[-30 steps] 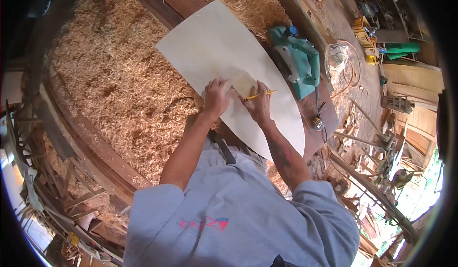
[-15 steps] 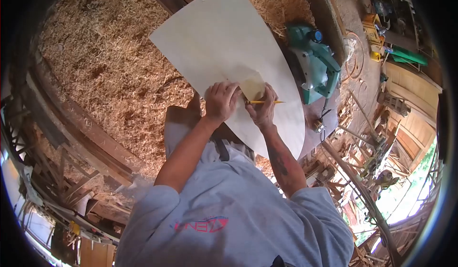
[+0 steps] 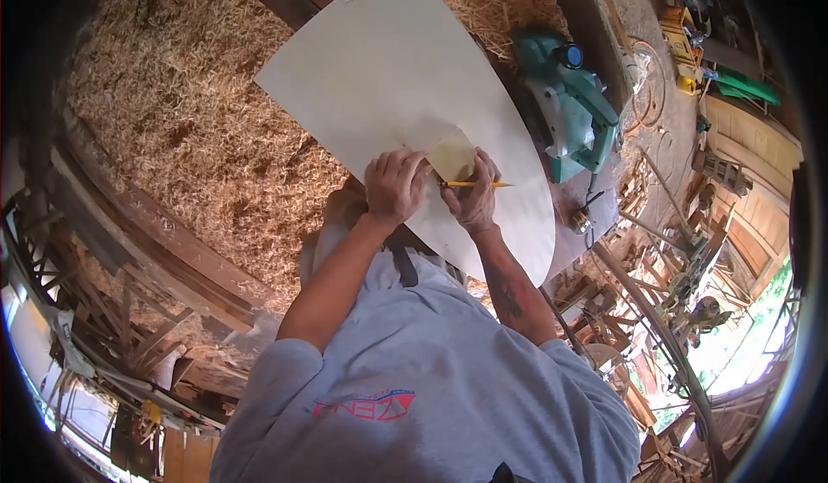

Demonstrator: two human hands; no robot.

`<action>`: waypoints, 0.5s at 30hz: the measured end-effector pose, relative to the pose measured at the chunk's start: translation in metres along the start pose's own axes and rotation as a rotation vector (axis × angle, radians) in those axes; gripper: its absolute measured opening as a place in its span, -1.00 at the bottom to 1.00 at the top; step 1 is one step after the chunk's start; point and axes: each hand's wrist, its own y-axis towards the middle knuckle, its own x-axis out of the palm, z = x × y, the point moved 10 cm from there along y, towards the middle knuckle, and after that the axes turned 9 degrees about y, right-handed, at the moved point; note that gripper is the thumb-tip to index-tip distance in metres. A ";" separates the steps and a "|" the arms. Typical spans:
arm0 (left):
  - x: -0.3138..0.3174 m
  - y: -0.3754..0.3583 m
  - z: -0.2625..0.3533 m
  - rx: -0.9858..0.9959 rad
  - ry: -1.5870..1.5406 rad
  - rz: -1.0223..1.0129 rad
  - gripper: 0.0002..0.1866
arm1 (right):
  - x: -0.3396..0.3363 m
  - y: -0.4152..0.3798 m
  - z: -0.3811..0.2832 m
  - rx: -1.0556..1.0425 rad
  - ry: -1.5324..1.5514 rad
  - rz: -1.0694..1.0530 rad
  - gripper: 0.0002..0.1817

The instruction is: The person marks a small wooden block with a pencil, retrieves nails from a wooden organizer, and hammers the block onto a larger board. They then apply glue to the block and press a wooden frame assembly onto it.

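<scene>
Between my hands is a small pale yellowish piece [image 3: 452, 153], lying over a large pale curved sheet [image 3: 379, 60]. My left hand [image 3: 397, 185] has its fingers curled at the left edge of the small piece. My right hand [image 3: 474, 191] grips that piece at its right edge, and a yellow pencil [image 3: 496, 185] is held across the same fingers, its tip pointing right. The sheet narrows to a rounded end near my right forearm.
A green power planer [image 3: 569, 108] rests right of the sheet, with a small metal object [image 3: 581, 220] below it. Wood shavings [image 3: 190, 138] cover the ground at left. Long planks [image 3: 164, 233] lie lower left, and wood scraps and poles are at right.
The camera view has shifted slightly, and the sheet appears a little further left. Both hands keep nearly the same hold on the small piece and pencil.
</scene>
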 end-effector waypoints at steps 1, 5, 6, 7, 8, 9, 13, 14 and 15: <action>0.000 0.000 0.000 0.003 0.002 -0.004 -0.69 | 0.000 0.000 0.000 -0.001 -0.003 0.004 -0.05; -0.001 0.001 0.000 -0.008 -0.023 -0.016 -0.71 | -0.004 0.003 -0.005 0.002 0.017 0.014 -0.07; -0.002 0.001 0.001 -0.007 -0.018 -0.007 -0.72 | -0.004 0.003 -0.005 0.005 0.016 0.014 -0.07; -0.002 0.000 0.001 -0.005 -0.019 -0.010 -0.72 | -0.004 0.003 -0.006 0.002 0.019 0.015 -0.07; -0.002 0.000 0.001 -0.003 -0.017 -0.006 -0.72 | -0.004 0.003 -0.007 0.001 0.021 0.018 -0.07; -0.002 0.000 0.002 0.002 -0.017 0.000 -0.73 | -0.006 0.004 -0.007 0.007 0.018 0.025 -0.07; 0.001 -0.001 0.003 0.029 -0.021 0.002 -0.73 | -0.006 0.005 -0.005 0.008 0.042 0.022 -0.05; 0.002 -0.001 0.002 0.031 -0.014 0.005 -0.73 | -0.006 0.003 -0.005 0.005 0.057 0.028 -0.05; 0.002 -0.001 0.002 0.031 -0.005 0.013 -0.74 | -0.008 0.002 -0.005 0.011 0.041 0.044 -0.05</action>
